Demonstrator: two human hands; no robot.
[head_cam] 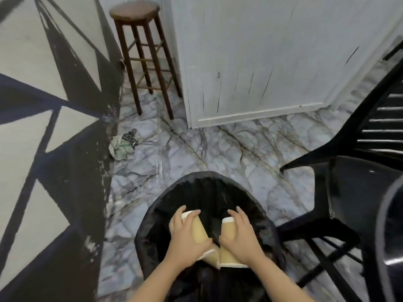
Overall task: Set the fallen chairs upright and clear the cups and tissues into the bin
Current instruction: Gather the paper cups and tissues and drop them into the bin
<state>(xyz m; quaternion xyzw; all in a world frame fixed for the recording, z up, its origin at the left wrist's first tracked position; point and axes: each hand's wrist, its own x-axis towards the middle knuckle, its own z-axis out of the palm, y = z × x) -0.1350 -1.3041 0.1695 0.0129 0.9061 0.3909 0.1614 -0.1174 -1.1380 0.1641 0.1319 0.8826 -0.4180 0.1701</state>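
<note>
Both hands, left hand point(187, 234) and right hand point(239, 234), each grip paper cups point(199, 231) over the bin point(152, 216) near its front rim, poised for dropping inside.

Both hands — left point(187, 240), right point(237, 238) — grip paper cups point(199, 231) over the black-lined bin point(152, 232); a chair point(357, 188) stands just beside.
</note>
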